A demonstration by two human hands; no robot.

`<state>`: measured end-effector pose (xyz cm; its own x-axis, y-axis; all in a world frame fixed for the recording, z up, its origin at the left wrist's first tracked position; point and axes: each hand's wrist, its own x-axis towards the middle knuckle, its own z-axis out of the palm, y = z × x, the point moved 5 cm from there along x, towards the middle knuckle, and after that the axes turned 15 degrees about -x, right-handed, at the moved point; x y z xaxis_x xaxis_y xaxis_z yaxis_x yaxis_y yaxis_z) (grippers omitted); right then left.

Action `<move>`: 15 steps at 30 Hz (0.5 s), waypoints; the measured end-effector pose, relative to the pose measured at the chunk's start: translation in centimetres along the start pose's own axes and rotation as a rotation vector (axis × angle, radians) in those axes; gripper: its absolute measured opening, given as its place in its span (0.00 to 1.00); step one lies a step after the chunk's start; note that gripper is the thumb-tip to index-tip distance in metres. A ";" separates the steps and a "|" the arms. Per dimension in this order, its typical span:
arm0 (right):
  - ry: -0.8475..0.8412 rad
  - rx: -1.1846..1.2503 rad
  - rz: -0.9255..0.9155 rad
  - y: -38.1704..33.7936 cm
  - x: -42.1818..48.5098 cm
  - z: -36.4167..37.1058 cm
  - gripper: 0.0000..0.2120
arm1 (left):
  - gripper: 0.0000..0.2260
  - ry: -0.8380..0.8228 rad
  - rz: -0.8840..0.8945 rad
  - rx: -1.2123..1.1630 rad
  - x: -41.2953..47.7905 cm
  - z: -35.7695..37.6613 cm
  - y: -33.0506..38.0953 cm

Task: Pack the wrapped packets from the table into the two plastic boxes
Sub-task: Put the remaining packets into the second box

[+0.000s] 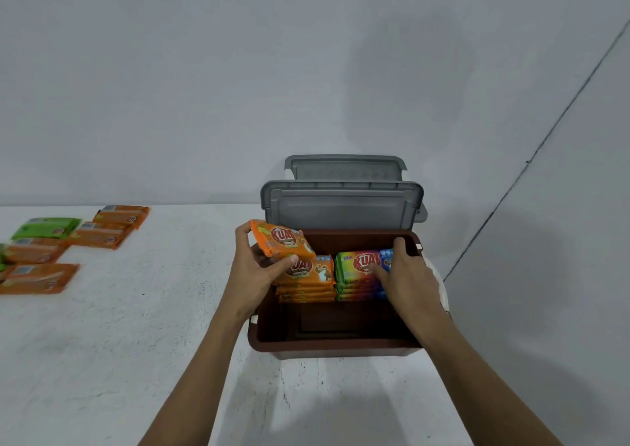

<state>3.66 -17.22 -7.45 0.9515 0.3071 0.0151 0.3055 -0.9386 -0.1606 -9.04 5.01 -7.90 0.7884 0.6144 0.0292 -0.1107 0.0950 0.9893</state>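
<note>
Your left hand (pixel 262 268) is clamped on an orange packet (pixel 281 239), thumb across the near edge and fingers curled behind it. You're holding it tilted, just above the far-left corner of the brown box (pixel 334 343). The orange stack (pixel 306 275) it belongs on sits right below and a touch to the right of that hand, against the far wall.

Here's what matters. The packet's long axis runs left to right, the same way as the packets in the stack, so by my reading it needs no turn. Level it out, nudge it right and lower it.

Your right hand (pixel 405 272) is over on the rainbow stack (pixel 358 265), just beside the orange one. Its thumb is hooked behind the right end of the top rainbow packet (pixel 364 261) and its fingers are pressed on the face, gripping it. That hand is busy and on the far side, so the left one is nearer and this drop is its job.

The near half of the box floor is bare. Grey lids (pixel 341 207) stand propped behind it. I can't plainly make out the second box.

More packets wait well off to your left on the table (pixel 136 343), mostly orange ones (pixel 41 277) with a green packet (pixel 46 227) among them.
</note>
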 end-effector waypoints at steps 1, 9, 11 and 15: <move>0.068 -0.064 -0.037 -0.6 -0.2 -0.7 0.22 | 0.33 -0.009 -0.002 0.006 0.0 0.0 0.1; -0.307 0.760 -0.136 -5.7 0.6 0.1 0.24 | 0.32 -0.167 0.010 0.070 -0.6 1.1 0.8; -0.513 1.019 -0.063 -6.9 0.5 1.5 0.25 | 0.31 -0.203 0.018 0.083 -0.7 1.2 0.8; -0.674 1.312 0.048 -7.9 0.1 2.4 0.23 | 0.31 -0.235 0.056 0.086 -0.5 1.0 0.6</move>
<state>1.27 -9.38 -8.59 0.6517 0.6390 -0.4087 -0.3246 -0.2520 -0.9116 -8.96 3.99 -7.18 0.9027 0.4168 0.1067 -0.1142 -0.0070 0.9934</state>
